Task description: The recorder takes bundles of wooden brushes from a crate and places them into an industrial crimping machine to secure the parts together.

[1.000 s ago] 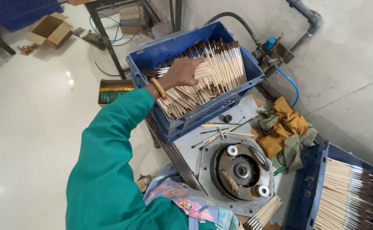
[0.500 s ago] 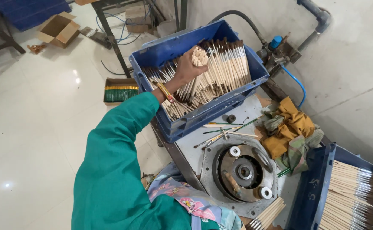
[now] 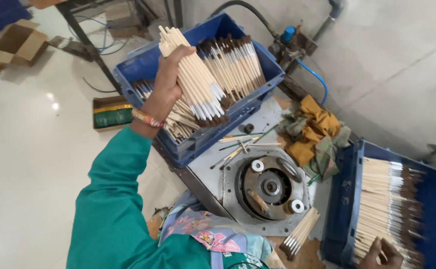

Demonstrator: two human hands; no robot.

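My left hand [image 3: 169,82] grips a thick bundle of wooden-handled paint brushes [image 3: 198,82], held up above a blue crate [image 3: 139,66] full of the same brushes, bristle ends pointing down and right. My green sleeve [image 3: 113,199] runs down to the lower left. At the bottom right edge, my right hand [image 3: 382,253] rests on the handles of brushes lying in rows in a second blue crate [image 3: 341,199]. It is partly cut off, so its grip is unclear.
Between the crates stands a grey machine with a round metal fixture [image 3: 270,187]. Loose brushes [image 3: 238,147] and a small bundle [image 3: 301,233] lie on it. Yellow rags [image 3: 313,127], a blue hose [image 3: 318,79], a cardboard box [image 3: 18,42] and a green box [image 3: 111,113] lie around.
My left hand has closed around a bundle of brushes in the far crate and lifted it up out of the pile. My right hand has come into view at the near crate.
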